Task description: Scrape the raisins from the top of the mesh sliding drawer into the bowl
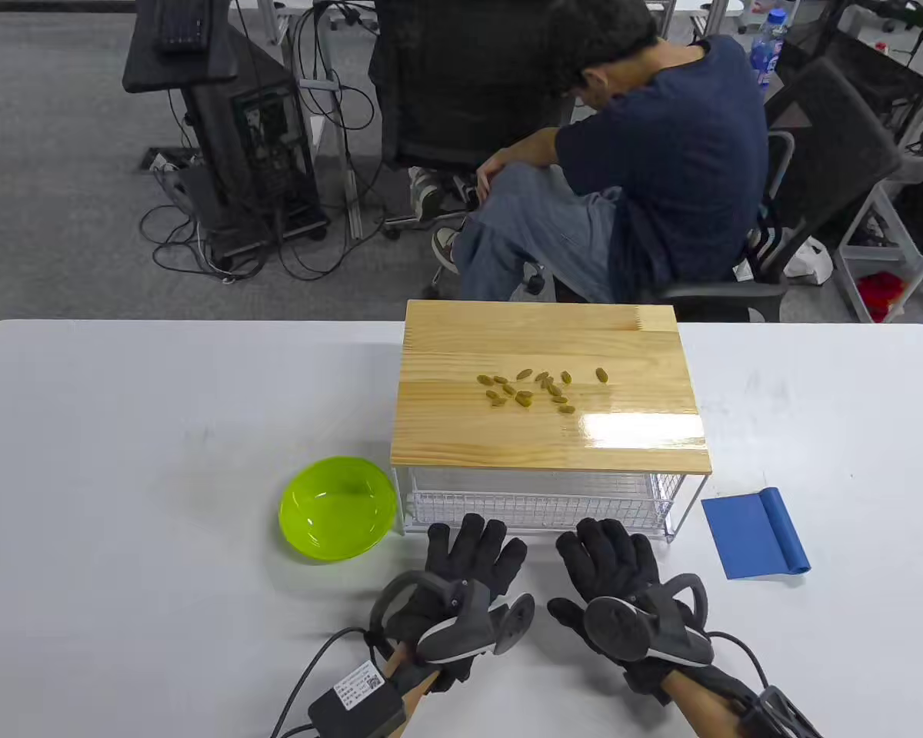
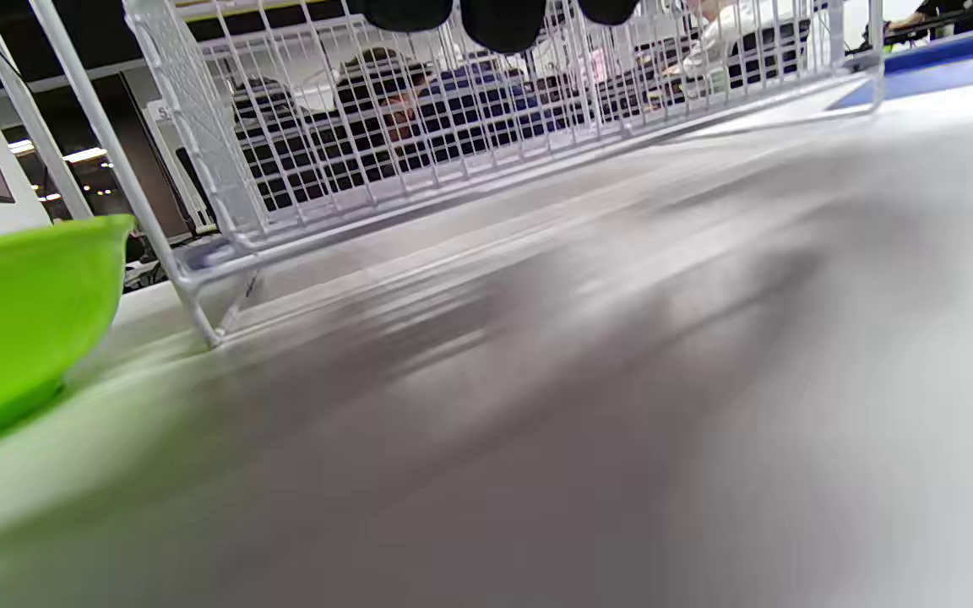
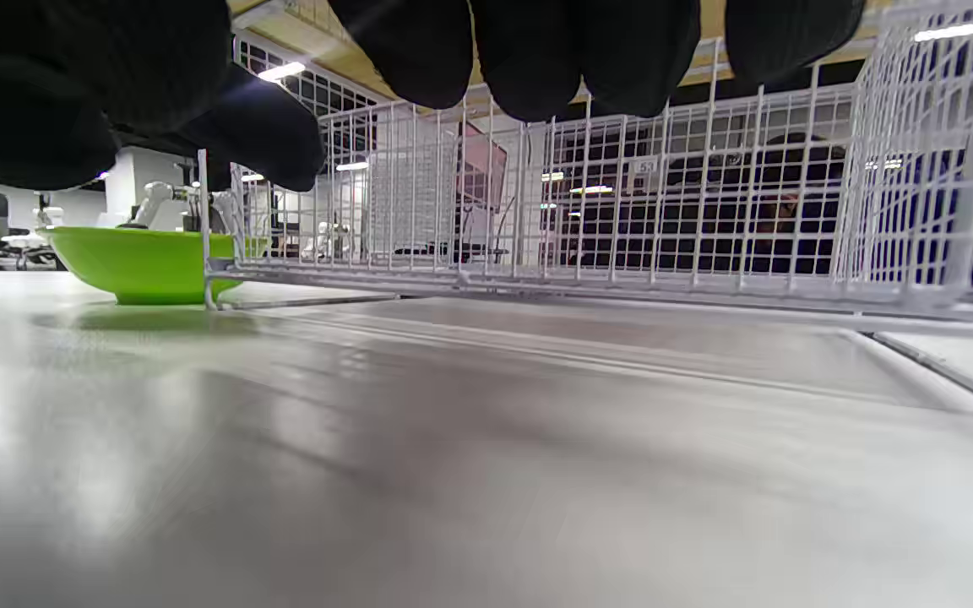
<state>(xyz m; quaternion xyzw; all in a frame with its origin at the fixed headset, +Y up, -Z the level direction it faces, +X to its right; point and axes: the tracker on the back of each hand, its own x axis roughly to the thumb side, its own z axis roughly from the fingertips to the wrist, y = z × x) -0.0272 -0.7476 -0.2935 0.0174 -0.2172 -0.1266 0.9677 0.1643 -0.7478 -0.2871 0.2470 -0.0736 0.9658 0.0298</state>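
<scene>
Legible text is nearly absent. On the small black box (image 1: 358,703) cabled to my left forearm, just behind my black-gloved left hand (image 1: 461,584), sits a white label (image 1: 361,683) bearing a square printed code and lines of small print, too small for me to read. Seen in my right wrist view through the white wire mesh drawer (image 3: 622,211), a small pale sign (image 3: 644,167) appears to show "53", though this is uncertain.
</scene>
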